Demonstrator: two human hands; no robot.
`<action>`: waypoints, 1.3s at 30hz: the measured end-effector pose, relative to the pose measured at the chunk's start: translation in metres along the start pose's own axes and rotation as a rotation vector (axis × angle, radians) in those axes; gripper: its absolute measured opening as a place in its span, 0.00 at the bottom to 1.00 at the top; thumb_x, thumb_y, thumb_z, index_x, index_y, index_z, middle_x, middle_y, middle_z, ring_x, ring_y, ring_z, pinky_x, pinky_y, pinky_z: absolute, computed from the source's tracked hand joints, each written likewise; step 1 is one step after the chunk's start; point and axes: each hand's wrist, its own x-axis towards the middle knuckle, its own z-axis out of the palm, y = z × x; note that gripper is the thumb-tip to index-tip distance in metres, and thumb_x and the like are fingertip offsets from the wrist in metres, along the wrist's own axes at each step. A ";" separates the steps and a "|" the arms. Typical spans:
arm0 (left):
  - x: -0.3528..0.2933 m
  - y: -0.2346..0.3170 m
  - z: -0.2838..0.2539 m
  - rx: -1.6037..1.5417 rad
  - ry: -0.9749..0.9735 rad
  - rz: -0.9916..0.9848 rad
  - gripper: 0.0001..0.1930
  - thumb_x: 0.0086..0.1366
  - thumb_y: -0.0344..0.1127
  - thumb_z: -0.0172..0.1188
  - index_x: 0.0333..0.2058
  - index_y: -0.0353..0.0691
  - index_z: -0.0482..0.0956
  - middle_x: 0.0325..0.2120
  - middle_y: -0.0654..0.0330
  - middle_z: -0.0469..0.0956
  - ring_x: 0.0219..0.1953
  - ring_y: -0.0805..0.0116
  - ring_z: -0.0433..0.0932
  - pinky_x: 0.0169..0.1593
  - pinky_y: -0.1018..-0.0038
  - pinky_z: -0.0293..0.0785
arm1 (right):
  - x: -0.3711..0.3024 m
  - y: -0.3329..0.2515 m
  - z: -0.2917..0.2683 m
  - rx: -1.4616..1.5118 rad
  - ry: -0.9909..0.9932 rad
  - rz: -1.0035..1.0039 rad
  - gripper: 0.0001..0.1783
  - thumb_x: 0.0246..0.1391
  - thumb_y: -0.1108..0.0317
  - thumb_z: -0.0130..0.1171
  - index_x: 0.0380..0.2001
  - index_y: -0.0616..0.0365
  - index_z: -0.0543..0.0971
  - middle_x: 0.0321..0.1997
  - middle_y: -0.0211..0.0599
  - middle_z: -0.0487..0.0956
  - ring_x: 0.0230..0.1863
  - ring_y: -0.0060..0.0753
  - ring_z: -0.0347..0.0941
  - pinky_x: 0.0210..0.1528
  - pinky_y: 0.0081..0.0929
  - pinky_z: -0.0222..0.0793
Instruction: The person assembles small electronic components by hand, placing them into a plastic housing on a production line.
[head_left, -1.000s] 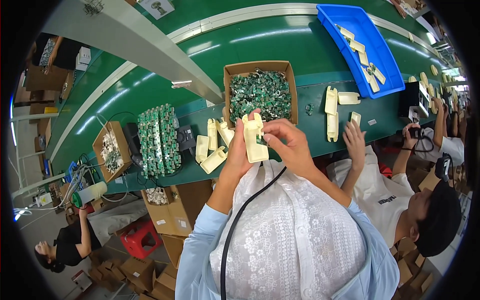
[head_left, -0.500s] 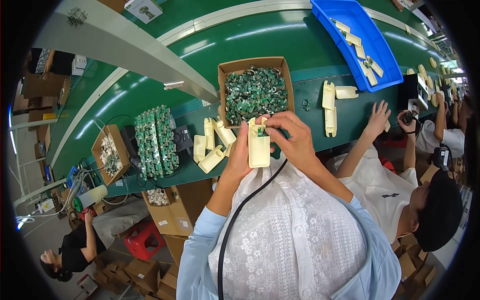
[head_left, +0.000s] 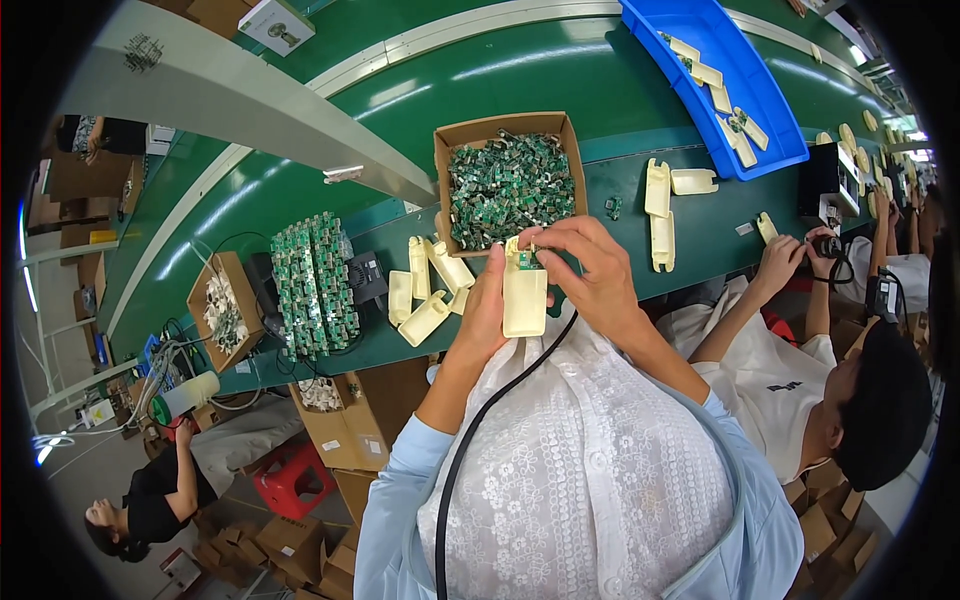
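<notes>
Close to my chest, my left hand (head_left: 484, 308) is wrapped around the side of a cream plastic shell (head_left: 524, 305), its open hollow facing up. At the far end of this shell sits a small green circuit board (head_left: 527, 261). The fingers of my right hand (head_left: 592, 268) are closed on that board, thumb and forefinger at its right edge. Just beyond both hands stands a cardboard box (head_left: 508, 127) heaped with the same kind of green boards. Several cream shells (head_left: 424, 319) lie left of my hands, and a few more shells (head_left: 657, 190) lie to the right.
A blue tray (head_left: 790, 160) at the far right holds shells with boards. Stacked board panels (head_left: 312, 285) and a small box of white parts (head_left: 222, 310) stand on the left. One loose board (head_left: 613, 207) lies on the green table. A co-worker's hands (head_left: 790, 262) work at right.
The shell and both my hands have shifted slightly right, with my right fingers still at the board. The co-worker's left hand has drawn toward their other hand, uncovering a small cream piece.
</notes>
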 end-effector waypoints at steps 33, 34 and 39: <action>-0.009 0.012 0.012 0.760 0.022 0.309 0.20 0.72 0.37 0.36 0.59 0.35 0.60 0.52 0.57 0.68 0.53 0.70 0.66 0.57 0.76 0.59 | -0.005 0.001 0.006 -0.298 0.001 -0.318 0.10 0.44 0.76 0.61 0.34 0.60 0.78 0.34 0.36 0.74 0.34 0.39 0.70 0.36 0.32 0.64; -0.010 0.012 0.012 0.767 0.034 0.310 0.20 0.72 0.37 0.37 0.59 0.35 0.60 0.52 0.57 0.68 0.53 0.70 0.66 0.57 0.76 0.59 | -0.005 0.001 0.006 -0.291 0.002 -0.314 0.10 0.44 0.76 0.61 0.34 0.60 0.79 0.34 0.36 0.74 0.34 0.39 0.70 0.36 0.32 0.64; -0.010 0.011 0.014 0.719 0.049 0.291 0.20 0.72 0.37 0.37 0.58 0.35 0.61 0.52 0.56 0.69 0.54 0.71 0.66 0.58 0.77 0.59 | -0.005 -0.002 0.007 -0.275 0.029 -0.297 0.10 0.44 0.76 0.61 0.34 0.60 0.79 0.33 0.36 0.74 0.34 0.39 0.70 0.36 0.32 0.64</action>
